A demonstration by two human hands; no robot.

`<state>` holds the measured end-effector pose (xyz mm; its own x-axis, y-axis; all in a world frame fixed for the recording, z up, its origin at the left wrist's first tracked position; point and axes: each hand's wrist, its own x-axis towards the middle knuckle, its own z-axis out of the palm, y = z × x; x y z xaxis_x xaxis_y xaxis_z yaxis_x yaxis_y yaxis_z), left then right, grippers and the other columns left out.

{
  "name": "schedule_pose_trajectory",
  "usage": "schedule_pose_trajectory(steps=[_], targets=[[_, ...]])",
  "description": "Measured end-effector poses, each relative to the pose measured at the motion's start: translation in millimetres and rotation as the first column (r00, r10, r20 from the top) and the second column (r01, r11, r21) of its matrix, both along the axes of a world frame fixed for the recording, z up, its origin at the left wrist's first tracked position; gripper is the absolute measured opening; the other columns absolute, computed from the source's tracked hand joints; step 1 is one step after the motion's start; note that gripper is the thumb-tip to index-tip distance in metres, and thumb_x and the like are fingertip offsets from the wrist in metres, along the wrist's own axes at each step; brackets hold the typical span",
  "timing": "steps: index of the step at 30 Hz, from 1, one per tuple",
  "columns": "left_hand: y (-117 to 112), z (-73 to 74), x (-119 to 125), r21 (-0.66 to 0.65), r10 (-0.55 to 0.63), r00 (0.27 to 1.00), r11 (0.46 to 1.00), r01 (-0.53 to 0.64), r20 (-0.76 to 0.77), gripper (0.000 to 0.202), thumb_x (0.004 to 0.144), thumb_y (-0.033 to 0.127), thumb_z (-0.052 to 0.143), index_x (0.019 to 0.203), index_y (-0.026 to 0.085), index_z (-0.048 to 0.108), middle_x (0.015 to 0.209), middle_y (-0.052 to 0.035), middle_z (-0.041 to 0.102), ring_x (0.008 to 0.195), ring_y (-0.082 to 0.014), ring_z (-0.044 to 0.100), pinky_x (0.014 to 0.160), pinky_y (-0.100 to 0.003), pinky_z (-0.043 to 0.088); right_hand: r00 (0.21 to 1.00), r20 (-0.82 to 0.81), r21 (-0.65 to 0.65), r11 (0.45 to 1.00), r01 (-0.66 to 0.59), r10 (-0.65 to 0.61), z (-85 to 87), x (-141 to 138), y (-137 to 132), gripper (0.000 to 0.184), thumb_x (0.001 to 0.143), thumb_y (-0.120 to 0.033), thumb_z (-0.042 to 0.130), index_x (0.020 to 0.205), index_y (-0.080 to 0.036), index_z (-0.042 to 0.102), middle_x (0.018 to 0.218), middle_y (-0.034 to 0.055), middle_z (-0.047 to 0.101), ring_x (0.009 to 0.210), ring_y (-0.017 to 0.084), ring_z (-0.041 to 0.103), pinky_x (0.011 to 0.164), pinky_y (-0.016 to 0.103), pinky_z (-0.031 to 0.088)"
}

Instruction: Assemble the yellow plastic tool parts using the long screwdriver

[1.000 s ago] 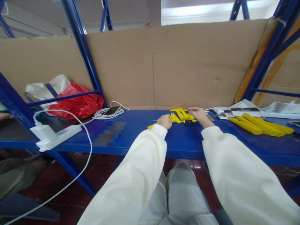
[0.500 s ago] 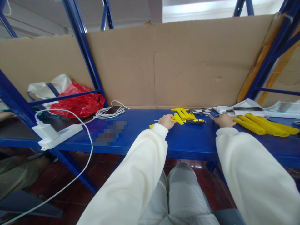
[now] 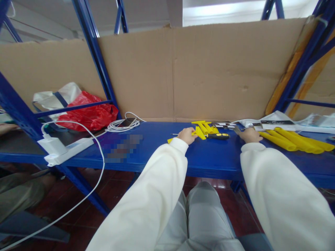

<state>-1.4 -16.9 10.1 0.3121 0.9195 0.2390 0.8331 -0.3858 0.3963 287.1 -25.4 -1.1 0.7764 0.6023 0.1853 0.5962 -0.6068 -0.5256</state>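
Observation:
My left hand [image 3: 186, 135] is closed around a yellow T-shaped plastic piece [image 3: 200, 133], whose crosspiece sticks out on the right of the fingers. A black-and-yellow screwdriver [image 3: 219, 136] lies on the blue shelf beside it, its shaft partly hidden by that hand. Just behind are more yellow T-shaped pieces [image 3: 202, 124]. Farther right, my right hand [image 3: 250, 135] is closed on a small flat greyish piece [image 3: 237, 130], too small to make out well. Several long yellow tubular pieces [image 3: 294, 141] lie right of this hand.
Small metal parts [image 3: 223, 124] and white packaging [image 3: 277, 120] lie at the back. To the left are a coiled white cable [image 3: 123, 125] with a phone, a power strip [image 3: 75, 150] and a red bag [image 3: 89, 113]. A cardboard panel [image 3: 209, 69] stands behind the shelf.
The view has shifted very slightly. Both hands stay in nearly the same place with the same grip; the flat greyish piece by my right hand shows a little more.

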Motion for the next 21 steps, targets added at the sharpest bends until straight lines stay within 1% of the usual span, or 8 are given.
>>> schedule_pose_trajectory(steps=[3,7,10,13,16,18,21], targets=[[-0.7,0.7,0.0,-0.005,-0.006,1.000,1.000,0.006,-0.013,0.032,0.102,0.030,0.070,0.134,0.025,0.077,0.142,-0.0071,0.077,0.134,-0.0240,0.070,0.111,-0.031,0.053,1.000,-0.008,0.031,0.999,-0.008,0.008,-3.2,4.7,2.4,0.051,0.097,-0.052,0.069,0.130,-0.013,0.072,0.139,0.0311,0.067,0.140,0.047,0.059,0.109,0.065,0.049],[-0.3,0.4,0.3,-0.001,-0.001,1.000,1.000,0.001,-0.010,0.031,0.101,0.030,0.072,0.132,0.026,0.078,0.141,-0.0063,0.077,0.134,-0.0238,0.070,0.110,-0.031,0.053,1.000,-0.006,0.048,0.999,-0.022,0.022,-4.1,5.7,2.2,0.048,0.096,-0.052,0.070,0.126,-0.015,0.073,0.138,0.0314,0.067,0.137,0.048,0.059,0.107,0.068,0.048],[0.4,0.0,0.3,0.001,-0.006,1.000,1.000,0.006,-0.012,0.031,0.101,0.030,0.072,0.132,0.026,0.078,0.141,-0.0068,0.077,0.134,-0.0247,0.070,0.111,-0.032,0.053,1.000,0.010,0.014,1.000,-0.017,0.017,-1.2,1.0,-0.6,0.050,0.097,-0.049,0.069,0.130,-0.012,0.071,0.138,0.0319,0.067,0.139,0.046,0.059,0.110,0.066,0.046],[0.6,-0.1,0.1,0.001,-0.007,1.000,1.000,0.007,-0.015,0.032,0.101,0.030,0.072,0.133,0.026,0.077,0.141,-0.0068,0.077,0.134,-0.0247,0.070,0.110,-0.031,0.053,1.000,0.002,-0.026,0.999,-0.022,0.022,2.8,-5.5,-4.2,0.055,0.101,-0.050,0.065,0.137,-0.008,0.068,0.145,0.0341,0.062,0.144,0.043,0.055,0.117,0.062,0.040],[0.6,0.0,-0.1,0.000,-0.008,1.000,1.000,0.008,-0.009,0.031,0.101,0.029,0.072,0.131,0.027,0.078,0.140,-0.0061,0.077,0.133,-0.0241,0.071,0.110,-0.031,0.053,1.000,-0.017,-0.035,0.999,-0.017,0.017,5.6,-10.5,-7.2,0.057,0.103,-0.050,0.065,0.142,-0.009,0.066,0.150,0.0339,0.059,0.148,0.042,0.052,0.120,0.061,0.036],[0.4,0.1,-0.1,0.003,-0.012,1.000,1.000,0.012,-0.003,0.030,0.101,0.029,0.072,0.130,0.027,0.079,0.139,-0.0063,0.078,0.132,-0.0241,0.071,0.110,-0.031,0.054,1.000,-0.025,-0.039,0.999,-0.011,0.010,6.6,-12.1,-8.4,0.058,0.102,-0.051,0.065,0.143,-0.010,0.065,0.150,0.0333,0.060,0.148,0.042,0.052,0.120,0.060,0.035],[-0.1,0.4,0.1,0.006,-0.017,1.000,1.000,0.017,-0.001,0.030,0.100,0.029,0.073,0.130,0.025,0.079,0.138,-0.0075,0.078,0.132,-0.0244,0.071,0.110,-0.031,0.054,1.000,-0.020,-0.026,1.000,-0.012,0.011,7.2,-12.0,-9.5,0.058,0.102,-0.053,0.065,0.140,-0.009,0.067,0.143,0.0351,0.062,0.145,0.042,0.054,0.117,0.059,0.038]])
